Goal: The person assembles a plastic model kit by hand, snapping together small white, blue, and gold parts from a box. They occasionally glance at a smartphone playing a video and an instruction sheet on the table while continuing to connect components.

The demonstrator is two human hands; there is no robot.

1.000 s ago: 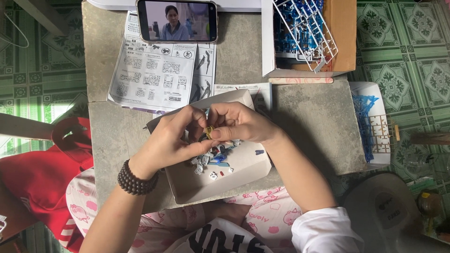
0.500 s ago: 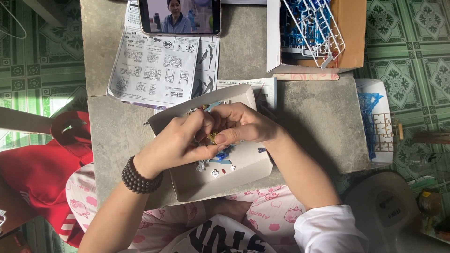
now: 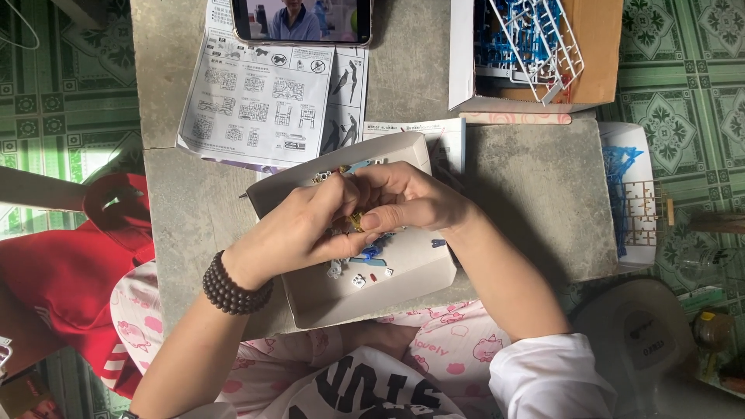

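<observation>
Over the shallow white tray (image 3: 403, 299) on the grey stone table (image 3: 535, 194), we hold both hands together at the centre of the view. Our left hand (image 3: 299, 233), with a dark bead bracelet (image 3: 233, 281) at the wrist, and our right hand (image 3: 407, 202) meet fingertip to fingertip, and the fingers of both are closed tight on a small gold-coloured part (image 3: 356, 223) that shows between them. How the part is built we cannot tell; it is mostly hidden by the fingers.

Progress, as we judge it from the layout:

1. Several small pieces, white, blue and red (image 3: 358, 273), lie loose in the tray just below the hands, so cutting from the frames is partly done.
2. The open box (image 3: 535, 54) at the far right edge holds blue and white parts frames (image 3: 543, 39) with many pieces attached, and another blue frame (image 3: 628, 194) lies on a white sheet at the right. Much remains uncut.
3. No finished model is visible; assembly appears to be at an early sub-assembly stage.

The instruction sheet (image 3: 256, 101) lies open beyond the tray, and a phone (image 3: 303, 19) rests above it with its screen lit.
</observation>
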